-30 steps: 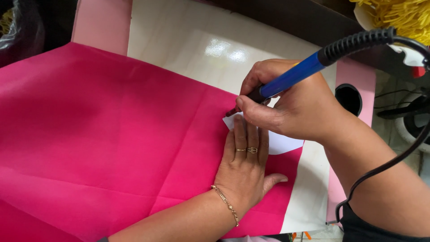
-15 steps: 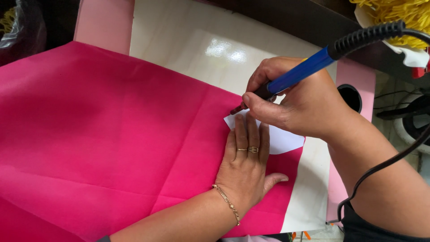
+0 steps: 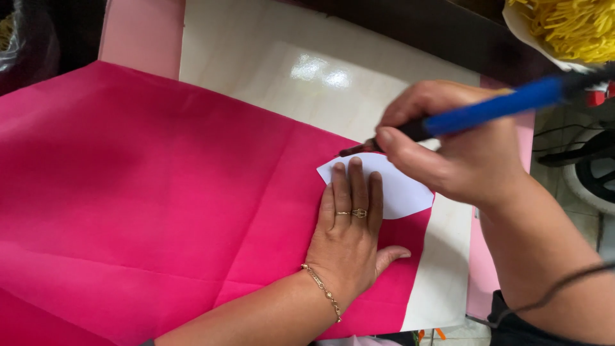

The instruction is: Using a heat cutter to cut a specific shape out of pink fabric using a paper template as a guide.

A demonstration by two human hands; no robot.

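My left hand (image 3: 351, 227) lies flat, fingers together, pressing a white leaf-shaped paper template (image 3: 403, 191) onto a large sheet of bright pink fabric (image 3: 160, 192). It wears rings and a thin gold bracelet. My right hand (image 3: 455, 147) grips a blue-handled corded hot tool (image 3: 493, 109) like a pen. The tool's dark metal tip (image 3: 355, 150) touches the fabric at the template's upper left edge, just above my left fingertips.
The fabric lies on a glossy white board (image 3: 307, 77) over a pale pink tabletop (image 3: 141, 38). A container of yellow strands (image 3: 564, 25) stands at the top right. A black cord (image 3: 557, 288) runs past my right forearm. Dark bag at top left.
My right hand and the tool have shifted to the right along the template's top edge. The left hand stays pressed flat on the template.
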